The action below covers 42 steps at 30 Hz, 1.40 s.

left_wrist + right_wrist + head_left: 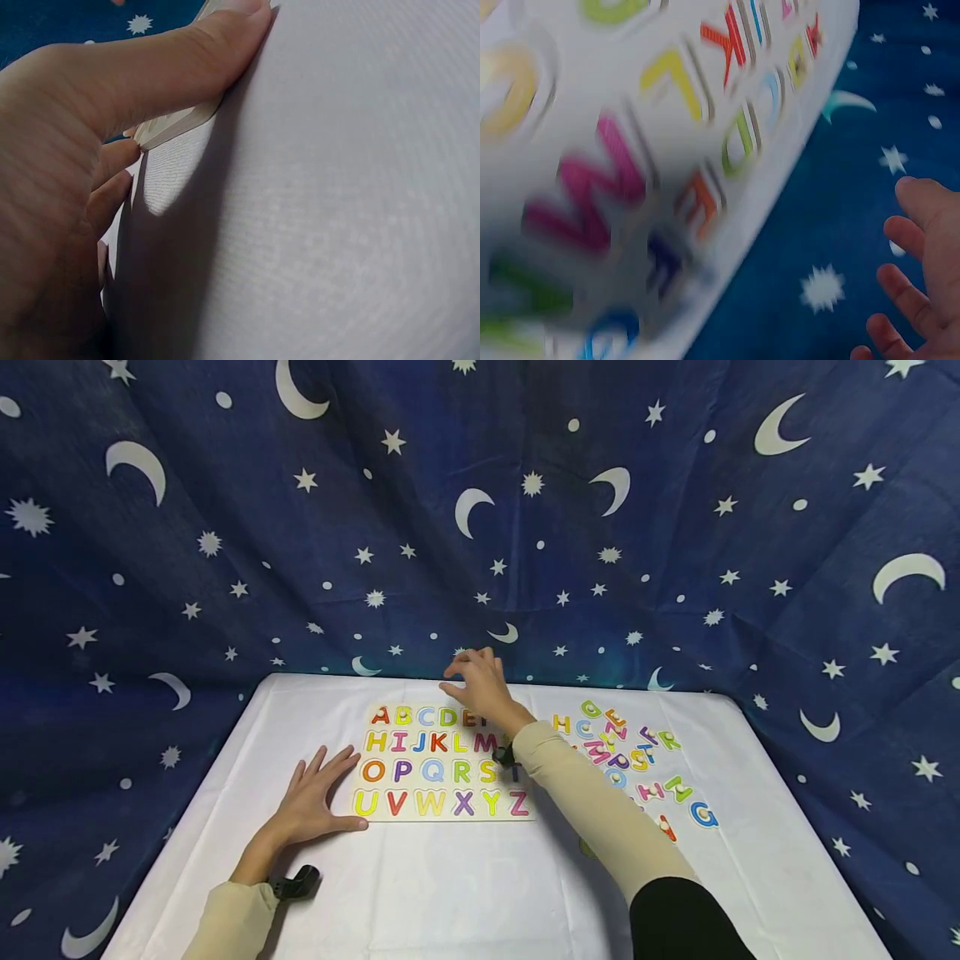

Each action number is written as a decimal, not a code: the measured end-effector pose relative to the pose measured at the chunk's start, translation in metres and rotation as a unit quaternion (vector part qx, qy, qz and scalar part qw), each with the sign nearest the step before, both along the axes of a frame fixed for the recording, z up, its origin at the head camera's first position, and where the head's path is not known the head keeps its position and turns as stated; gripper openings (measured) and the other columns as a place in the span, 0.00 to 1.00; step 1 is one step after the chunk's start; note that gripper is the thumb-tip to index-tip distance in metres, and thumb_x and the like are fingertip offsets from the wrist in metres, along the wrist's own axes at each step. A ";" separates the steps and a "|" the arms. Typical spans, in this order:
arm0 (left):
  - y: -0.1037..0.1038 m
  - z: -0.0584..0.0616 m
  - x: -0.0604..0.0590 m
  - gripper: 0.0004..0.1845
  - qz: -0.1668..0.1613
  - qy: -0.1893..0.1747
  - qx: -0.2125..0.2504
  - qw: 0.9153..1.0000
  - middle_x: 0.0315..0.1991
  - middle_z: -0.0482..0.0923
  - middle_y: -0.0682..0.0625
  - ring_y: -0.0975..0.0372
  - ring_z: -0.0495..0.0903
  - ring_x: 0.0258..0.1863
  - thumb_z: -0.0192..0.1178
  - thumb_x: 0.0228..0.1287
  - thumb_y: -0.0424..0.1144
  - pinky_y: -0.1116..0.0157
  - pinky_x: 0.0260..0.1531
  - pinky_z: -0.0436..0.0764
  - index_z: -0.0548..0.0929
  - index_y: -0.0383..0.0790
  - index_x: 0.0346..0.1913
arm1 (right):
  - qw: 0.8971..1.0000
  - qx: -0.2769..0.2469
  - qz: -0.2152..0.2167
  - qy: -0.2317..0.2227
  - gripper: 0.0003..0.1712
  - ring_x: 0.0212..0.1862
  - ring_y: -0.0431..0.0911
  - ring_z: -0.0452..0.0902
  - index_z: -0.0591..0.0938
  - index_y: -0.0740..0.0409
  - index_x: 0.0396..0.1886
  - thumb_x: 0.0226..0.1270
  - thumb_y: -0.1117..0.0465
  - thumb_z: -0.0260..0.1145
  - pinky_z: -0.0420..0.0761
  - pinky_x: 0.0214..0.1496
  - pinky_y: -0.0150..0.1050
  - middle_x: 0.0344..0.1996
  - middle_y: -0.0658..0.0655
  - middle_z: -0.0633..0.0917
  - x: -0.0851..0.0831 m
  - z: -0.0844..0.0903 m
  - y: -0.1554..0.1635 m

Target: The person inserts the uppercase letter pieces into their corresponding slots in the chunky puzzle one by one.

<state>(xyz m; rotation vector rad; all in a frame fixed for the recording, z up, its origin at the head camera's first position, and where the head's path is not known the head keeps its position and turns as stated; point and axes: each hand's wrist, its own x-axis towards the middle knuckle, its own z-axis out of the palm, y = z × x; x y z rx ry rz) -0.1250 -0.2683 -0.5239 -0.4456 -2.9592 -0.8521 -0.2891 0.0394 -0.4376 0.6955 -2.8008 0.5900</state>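
A cream alphabet board (448, 757) with rows of coloured letters lies on the white table. My left hand (311, 802) rests at its front left corner with the fingers spread. In the left wrist view the thumb (172, 71) lies along the board's edge (180, 127). My right hand (480, 685) is over the board's back edge, fingers apart, holding nothing. The right wrist view shows its fingers (904, 289) bent loosely in front of the blue cloth, beside the board's E (701, 201) and M (592, 187). My right forearm covers the board's right end.
Several loose letter pieces with small knobs lie right of the board, among them a blue G (703, 814), a green N (678, 789) and a red I (667, 828). My right sleeve (600, 810) hides some. A blue cloth (450, 527) with moons and stars hangs behind the table (450, 893).
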 end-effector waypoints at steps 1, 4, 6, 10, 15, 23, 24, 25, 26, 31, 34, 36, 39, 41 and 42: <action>0.000 0.000 0.000 0.61 0.001 -0.003 -0.001 1.000 0.78 0.61 0.38 0.34 0.45 0.79 0.82 0.36 0.64 0.32 0.74 0.38 0.69 0.39 0.75 | 1.000 0.002 0.002 0.007 0.15 0.60 0.53 0.66 0.90 0.48 0.48 0.70 0.46 0.72 0.68 0.57 0.50 0.60 0.53 0.80 0.000 0.004 0.007; -0.001 0.000 0.000 0.62 0.004 -0.012 -0.005 1.000 0.78 0.60 0.38 0.35 0.44 0.79 0.81 0.36 0.64 0.32 0.74 0.37 0.69 0.39 0.75 | 1.000 -0.001 0.009 0.018 0.15 0.59 0.54 0.66 0.90 0.50 0.48 0.69 0.48 0.73 0.68 0.58 0.52 0.59 0.54 0.81 0.001 0.012 0.026; -0.002 -0.001 0.001 0.62 0.006 -0.018 -0.008 1.000 0.78 0.60 0.39 0.35 0.43 0.79 0.81 0.36 0.64 0.33 0.75 0.37 0.69 0.40 0.76 | 1.000 0.000 0.011 0.023 0.15 0.58 0.54 0.67 0.90 0.50 0.49 0.69 0.48 0.73 0.69 0.58 0.52 0.59 0.54 0.81 0.002 0.016 0.038; -0.003 -0.002 0.001 0.62 0.006 -0.021 -0.007 1.000 0.79 0.59 0.39 0.35 0.43 0.79 0.81 0.36 0.64 0.33 0.75 0.36 0.68 0.40 0.76 | 1.000 0.007 0.012 0.027 0.15 0.57 0.54 0.67 0.90 0.49 0.50 0.69 0.48 0.73 0.69 0.56 0.52 0.58 0.55 0.82 0.005 0.018 0.061; -0.003 -0.003 0.000 0.63 0.006 -0.025 -0.005 1.000 0.79 0.59 0.40 0.36 0.42 0.80 0.81 0.36 0.66 0.33 0.75 0.36 0.68 0.40 0.76 | 1.000 0.021 -0.004 0.010 0.17 0.57 0.55 0.68 0.89 0.49 0.53 0.70 0.47 0.72 0.69 0.55 0.53 0.58 0.56 0.82 0.010 0.017 0.092; -0.003 -0.002 -0.002 0.63 0.007 -0.027 -0.011 1.000 0.79 0.58 0.40 0.36 0.41 0.80 0.81 0.36 0.65 0.33 0.75 0.35 0.68 0.41 0.76 | 0.999 0.018 -0.045 -0.019 0.19 0.58 0.58 0.69 0.88 0.52 0.56 0.68 0.50 0.73 0.68 0.56 0.57 0.57 0.59 0.84 0.021 0.011 0.143; -0.003 -0.002 -0.002 0.63 0.006 -0.027 -0.011 1.000 0.79 0.59 0.40 0.36 0.42 0.80 0.81 0.36 0.65 0.33 0.75 0.35 0.68 0.41 0.76 | 0.998 0.018 -0.048 -0.023 0.20 0.57 0.59 0.70 0.88 0.52 0.56 0.68 0.50 0.74 0.68 0.56 0.57 0.56 0.59 0.84 0.022 0.010 0.149; -0.003 -0.002 -0.002 0.62 0.006 -0.026 -0.011 1.000 0.79 0.59 0.40 0.36 0.42 0.80 0.81 0.36 0.65 0.33 0.75 0.36 0.68 0.41 0.76 | 0.998 0.018 -0.051 -0.027 0.20 0.57 0.59 0.70 0.88 0.53 0.56 0.68 0.50 0.74 0.69 0.55 0.57 0.56 0.60 0.84 0.023 0.007 0.155; -0.002 -0.002 -0.003 0.62 0.005 -0.025 -0.011 1.000 0.79 0.59 0.40 0.36 0.42 0.80 0.81 0.36 0.65 0.33 0.75 0.36 0.68 0.41 0.76 | 0.998 0.017 -0.054 -0.031 0.21 0.56 0.59 0.70 0.88 0.53 0.56 0.68 0.51 0.74 0.69 0.54 0.57 0.56 0.60 0.85 0.024 0.005 0.161; -0.001 -0.003 -0.004 0.62 -0.001 -0.022 -0.010 1.000 0.79 0.59 0.40 0.36 0.43 0.80 0.81 0.36 0.66 0.33 0.75 0.37 0.68 0.41 0.76 | 0.995 0.000 -0.073 -0.062 0.22 0.52 0.61 0.71 0.86 0.57 0.58 0.68 0.54 0.74 0.70 0.52 0.59 0.55 0.63 0.85 0.031 -0.009 0.190; -0.001 -0.003 -0.004 0.62 -0.002 -0.018 -0.009 1.000 0.79 0.60 0.40 0.35 0.43 0.79 0.81 0.36 0.65 0.33 0.74 0.37 0.68 0.41 0.76 | 0.993 -0.010 -0.083 -0.082 0.22 0.55 0.63 0.71 0.85 0.59 0.58 0.68 0.55 0.73 0.68 0.59 0.64 0.57 0.65 0.84 0.034 -0.017 0.201; -0.002 -0.002 -0.004 0.62 -0.001 -0.017 -0.011 1.000 0.79 0.60 0.40 0.35 0.43 0.79 0.81 0.36 0.65 0.32 0.74 0.37 0.68 0.40 0.76 | 0.992 -0.012 -0.090 -0.093 0.21 0.57 0.64 0.71 0.86 0.59 0.58 0.68 0.56 0.73 0.67 0.62 0.66 0.57 0.65 0.84 0.036 -0.021 0.206; -0.002 -0.002 -0.003 0.62 0.000 -0.017 -0.012 1.000 0.79 0.60 0.40 0.35 0.43 0.79 0.81 0.36 0.64 0.32 0.74 0.37 0.68 0.41 0.76 | 0.990 -0.011 -0.098 -0.097 0.21 0.57 0.64 0.71 0.86 0.60 0.57 0.67 0.57 0.73 0.67 0.62 0.66 0.56 0.66 0.85 0.040 -0.027 0.212; -0.002 -0.002 -0.003 0.62 0.001 -0.018 -0.012 1.000 0.79 0.60 0.40 0.35 0.43 0.79 0.81 0.36 0.64 0.32 0.74 0.37 0.68 0.41 0.76 | 0.990 -0.008 -0.105 -0.097 0.22 0.55 0.63 0.72 0.86 0.59 0.57 0.65 0.56 0.74 0.69 0.58 0.65 0.54 0.65 0.86 0.042 -0.032 0.217; -0.002 -0.002 -0.003 0.62 0.002 -0.018 -0.012 1.000 0.79 0.60 0.39 0.35 0.43 0.79 0.81 0.36 0.64 0.32 0.74 0.37 0.68 0.41 0.76 | 0.990 -0.007 -0.107 -0.096 0.22 0.54 0.63 0.72 0.86 0.59 0.56 0.65 0.57 0.74 0.69 0.57 0.65 0.54 0.65 0.86 0.043 -0.034 0.219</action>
